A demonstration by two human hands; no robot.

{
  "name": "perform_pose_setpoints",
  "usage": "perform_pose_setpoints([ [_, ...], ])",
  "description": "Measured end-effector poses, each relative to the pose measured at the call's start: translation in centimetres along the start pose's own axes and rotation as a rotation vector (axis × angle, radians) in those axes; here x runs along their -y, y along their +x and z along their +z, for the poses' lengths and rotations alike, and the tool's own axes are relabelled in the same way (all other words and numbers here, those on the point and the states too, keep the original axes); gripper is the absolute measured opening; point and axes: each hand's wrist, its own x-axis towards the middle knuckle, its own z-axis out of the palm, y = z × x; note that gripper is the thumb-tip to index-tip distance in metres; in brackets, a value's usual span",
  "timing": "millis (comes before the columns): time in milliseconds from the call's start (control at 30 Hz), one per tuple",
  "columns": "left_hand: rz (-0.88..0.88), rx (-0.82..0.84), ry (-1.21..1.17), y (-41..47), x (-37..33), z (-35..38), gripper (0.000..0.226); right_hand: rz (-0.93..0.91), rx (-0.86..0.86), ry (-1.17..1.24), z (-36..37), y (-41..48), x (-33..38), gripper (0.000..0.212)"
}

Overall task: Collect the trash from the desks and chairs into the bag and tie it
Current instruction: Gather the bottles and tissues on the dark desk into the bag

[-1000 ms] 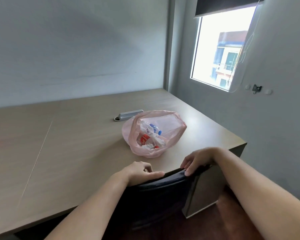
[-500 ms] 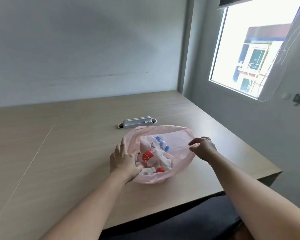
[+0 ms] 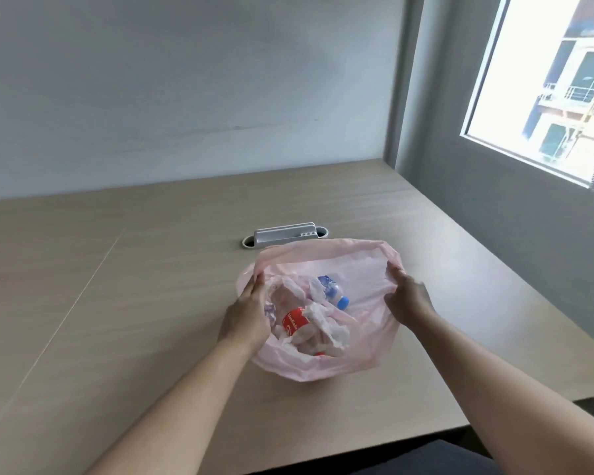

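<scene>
**Both hands are holding the bag's rim, ready to gather it**

The left forearm is slanting up from the lower left, and the left hand [image 3: 246, 317] is showing its back to the camera. Its grip is clamping the left edge of the pink plastic bag [image 3: 323, 368], with the fingers curled over the rim. The bag is sitting on the table [image 3: 117, 303], right of centre and just in front of a grey socket box [image 3: 283, 233], with its mouth gaping upward. Inside, a red-labelled bottle [image 3: 294, 322] (the lettering is too blurred to read), crumpled tissue [image 3: 326, 323] and a blue-capped bottle [image 3: 335, 293] are lying in a heap. The right forearm is slanting up from the lower right with the wrist bent, and the right hand [image 3: 407, 299] is pinching the rim's right edge in its grip. The mouth is therefore lying directly between the two hands, its long axis running left to right, and neither hand is nearer than the other. Collecting is looking finished on this table. The coming move is probably calling for both hands to draw the rim inward and together, above the heap, before knotting.
</scene>
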Motion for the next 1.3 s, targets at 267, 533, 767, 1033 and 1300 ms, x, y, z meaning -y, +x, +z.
perform_pose_setpoints([
  [267,0.255,-0.131,-0.066,1.3,-4.3,-4.7,0.066,-0.060,-0.202,0.000,-5.9,-3.3,4.3,0.064],
  [533,0.669,-0.163,-0.217,-1.9,-12.4,-7.4,0.059,0.024,-0.549,-0.111,-16.1,-15.0,2.9,0.060],
  [767,0.946,-0.009,-0.337,-10.4,-25.6,-5.6,0.077,0.276,-0.850,-0.121,-25.9,-30.5,-3.9,0.062],
  [1033,1.243,0.146,-0.490,-22.7,-40.6,-1.8,0.083,0.503,-1.170,-0.052,-35.0,-46.2,-12.4,0.054],
  [1300,1.369,0.380,-0.493,-34.9,-50.2,5.7,0.080,0.720,-1.233,-0.040,-39.4,-56.6,-22.0,0.051],
])
